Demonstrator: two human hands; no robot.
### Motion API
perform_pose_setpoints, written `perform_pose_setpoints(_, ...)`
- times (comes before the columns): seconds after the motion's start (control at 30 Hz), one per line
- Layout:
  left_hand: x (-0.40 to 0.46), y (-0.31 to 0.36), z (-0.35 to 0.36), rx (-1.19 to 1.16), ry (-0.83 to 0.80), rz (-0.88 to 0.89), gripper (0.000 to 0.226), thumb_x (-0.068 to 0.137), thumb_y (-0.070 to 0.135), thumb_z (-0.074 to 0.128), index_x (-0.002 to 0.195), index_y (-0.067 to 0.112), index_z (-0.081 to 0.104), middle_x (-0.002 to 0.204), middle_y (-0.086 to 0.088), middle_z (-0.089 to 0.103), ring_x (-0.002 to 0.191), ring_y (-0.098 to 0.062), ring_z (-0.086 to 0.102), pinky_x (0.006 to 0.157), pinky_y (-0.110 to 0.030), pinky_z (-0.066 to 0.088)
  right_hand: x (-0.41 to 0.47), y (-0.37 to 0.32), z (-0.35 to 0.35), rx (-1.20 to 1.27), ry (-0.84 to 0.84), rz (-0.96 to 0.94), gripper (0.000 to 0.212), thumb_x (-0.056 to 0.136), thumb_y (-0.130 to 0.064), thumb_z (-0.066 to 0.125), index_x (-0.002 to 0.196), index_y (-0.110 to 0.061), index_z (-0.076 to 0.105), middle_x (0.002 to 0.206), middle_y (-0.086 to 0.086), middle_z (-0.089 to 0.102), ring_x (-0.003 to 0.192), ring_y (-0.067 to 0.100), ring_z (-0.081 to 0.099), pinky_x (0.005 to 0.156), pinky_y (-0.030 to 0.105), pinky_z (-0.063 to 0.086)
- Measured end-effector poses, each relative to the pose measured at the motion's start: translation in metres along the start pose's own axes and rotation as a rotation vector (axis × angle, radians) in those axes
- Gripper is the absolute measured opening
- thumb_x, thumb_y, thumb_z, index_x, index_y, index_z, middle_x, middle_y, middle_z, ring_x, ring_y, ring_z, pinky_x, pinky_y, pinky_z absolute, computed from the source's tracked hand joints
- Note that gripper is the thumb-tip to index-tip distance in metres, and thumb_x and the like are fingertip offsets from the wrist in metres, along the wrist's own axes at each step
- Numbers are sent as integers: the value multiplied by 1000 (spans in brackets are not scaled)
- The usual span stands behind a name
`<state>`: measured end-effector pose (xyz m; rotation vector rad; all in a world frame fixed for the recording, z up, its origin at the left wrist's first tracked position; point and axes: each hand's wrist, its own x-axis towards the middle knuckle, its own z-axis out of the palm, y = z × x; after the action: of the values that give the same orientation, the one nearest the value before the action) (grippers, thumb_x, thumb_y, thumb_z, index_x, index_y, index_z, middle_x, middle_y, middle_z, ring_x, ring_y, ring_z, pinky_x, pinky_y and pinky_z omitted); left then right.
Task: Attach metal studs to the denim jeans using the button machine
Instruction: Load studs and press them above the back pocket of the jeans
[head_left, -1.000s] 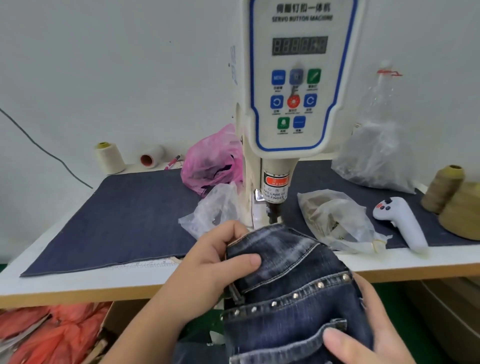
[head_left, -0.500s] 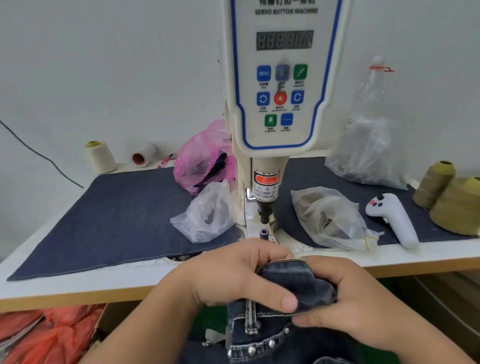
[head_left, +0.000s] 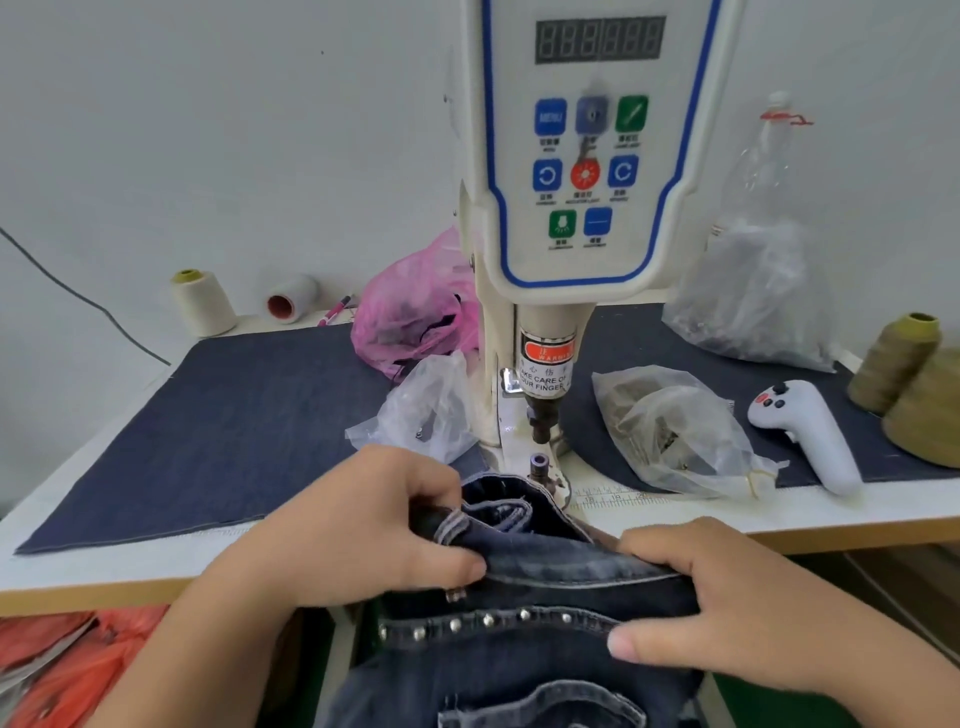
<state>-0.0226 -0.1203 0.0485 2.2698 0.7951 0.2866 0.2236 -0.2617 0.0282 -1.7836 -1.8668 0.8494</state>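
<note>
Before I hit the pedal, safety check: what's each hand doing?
Left hand: grips the jeans.
Right hand: grips the jeans too.

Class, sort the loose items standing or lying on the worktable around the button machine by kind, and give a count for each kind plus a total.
Thread spools: 4 (cream cone, white spool lying down, two olive cones)
Plastic bags: 4 (pink, small clear, clear with fittings, large clear)
White handheld controller: 1
Pink pen: 1
Total: 10
</note>
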Motion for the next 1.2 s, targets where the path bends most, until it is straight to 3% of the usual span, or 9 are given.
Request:
perform_pose_setpoints(0.17, -2, -9, 18, -770, -206, 212, 41, 66, 21, 88, 60, 24, 48, 59, 2, 50, 55, -14, 43, 56, -24, 38, 2, 1, -1, 181, 67, -160, 41, 67, -60, 80, 83, -24, 72, 87, -3, 64, 76, 11, 63, 71, 22, 46)
perform_pose_setpoints(0.3, -6, -10, 23, -792, -474, 11, 34, 65, 29, 92, 79, 10, 68, 74, -4, 63, 65, -10, 56, 63, -21, 46, -10, 16, 7, 798, 104, -157, 44, 48, -45, 97, 77, -20, 76, 69, 13, 62, 65, 19, 61, 65, 24, 50)
perform_pose_setpoints(0.4, -13, -12, 43, -478, -466, -118, 12, 79, 10, 81, 72, 5, 73, 66, 4, 67, 69, -3, 60, 73, -24, 44, -13, 15, 5, 1382, -84, -379, 25, 89, 7, 63, 114, 5, 64, 105, 29, 64, 100, 40, 60, 95, 39, 50)
perform_pose_setpoints(0.47, -18, -8, 45, -320, -412, -96, 12, 82, 8, 76, 71, 12, 72, 56, 20, 61, 71, 2, 58, 69, -14, 42, -10, 18, 6, 1361, -127, -313, 32, 74, -5, 83, 104, -1, 72, 97, 26, 69, 91, 37, 66, 84, 39, 56)
perform_pose_setpoints(0.57, -21, 6, 37, -711, -420, 161, 15, 76, 5, 74, 90, 11, 73, 88, -4, 68, 88, -19, 62, 78, -22, 47, -5, 24, 10, 1044, 238, 3, 63, 21, -31, 102, 75, -10, 78, 75, 18, 71, 64, 26, 70, 59, 31, 60)
perform_pose_setpoints(0.67, -13, 0, 41, -952, -334, 244, 16, 79, 10, 77, 94, 8, 71, 87, -7, 68, 79, -18, 63, 75, -25, 49, 9, 25, 5, 880, 214, 45, 49, 48, -29, 93, 91, -12, 77, 94, 19, 75, 82, 29, 73, 72, 34, 61)
perform_pose_setpoints(0.8, 18, -24, 42, -992, -134, -86, 45, 59, 16, 77, 99, -3, 70, 95, -21, 68, 86, -31, 64, 80, -36, 53, 35, 34, -1, 720, 377, 164, 13, 79, -11, 76, 87, -21, 77, 90, 11, 77, 84, 28, 75, 78, 40, 60)
perform_pose_setpoints(1.0, 41, -23, 37, -990, -15, -353, 52, 54, 15, 64, 104, 2, 57, 102, -21, 50, 94, -36, 44, 86, -45, 31, 70, 48, -4, 839, 435, 346, 5, 81, -1, 71, 81, -6, 72, 82, 21, 74, 70, 33, 72, 71, 40, 56)
perform_pose_setpoints(1.2, 51, -25, 36, -854, -73, -378, 36, 70, 26, 79, 98, 3, 71, 107, -27, 71, 91, -31, 68, 87, -39, 54, 84, 58, -8, 826, 489, 353, 7, 82, -2, 71, 88, -2, 69, 82, 20, 74, 69, 30, 72, 66, 36, 56)
